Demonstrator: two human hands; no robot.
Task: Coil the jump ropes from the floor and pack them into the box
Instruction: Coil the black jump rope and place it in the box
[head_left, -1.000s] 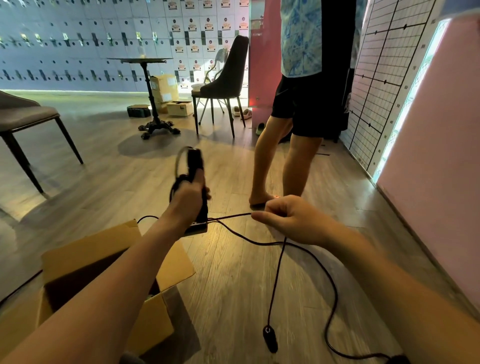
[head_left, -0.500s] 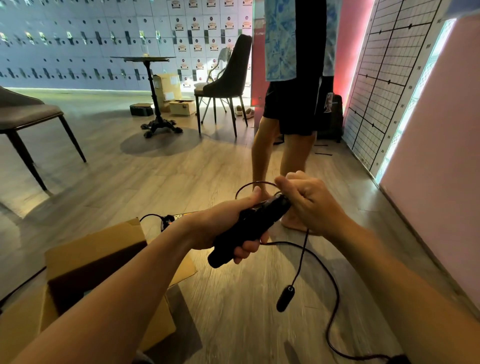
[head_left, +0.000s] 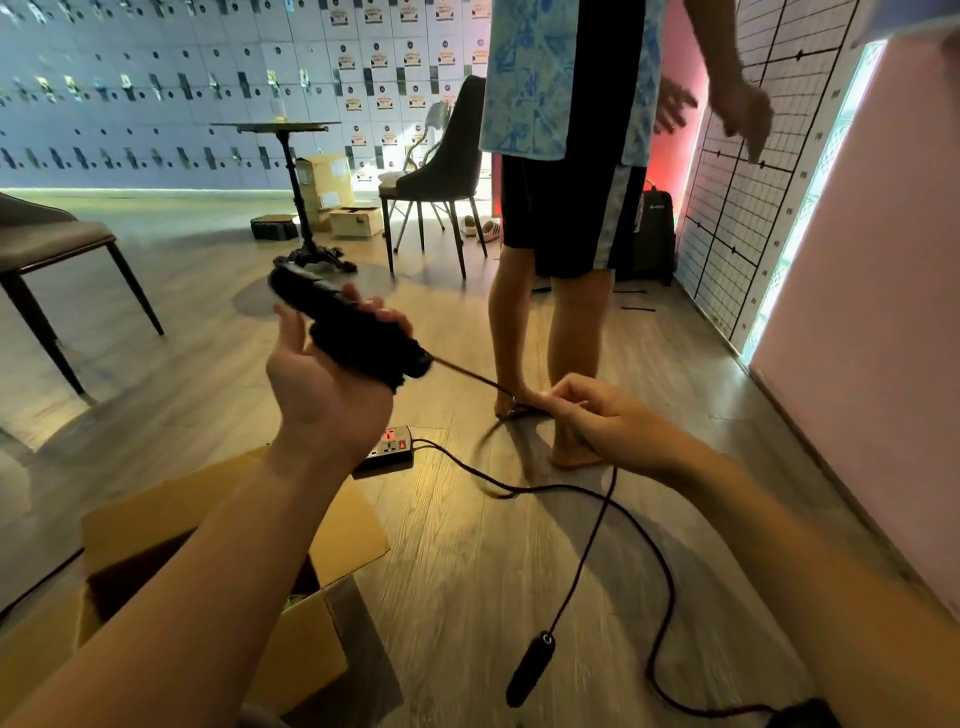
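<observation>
Wood-plank floor (head_left: 467, 571) carries an open cardboard box (head_left: 322, 670) at the lower left, with a second person (head_left: 566, 208) standing barefoot beyond it. The left hand (head_left: 322, 384), palm up, has its fingers curled round the black handle bundle of the jump rope (head_left: 353, 332), raised above the box's far edge. One taut strand runs to the right hand (head_left: 597, 415), whose thumb and fingertips pinch it. Thin black cord (head_left: 649, 545) loops over the floor. A loose handle (head_left: 530, 670) hangs from the cord below the right hand. A power strip (head_left: 387, 449) lies beside the box.
</observation>
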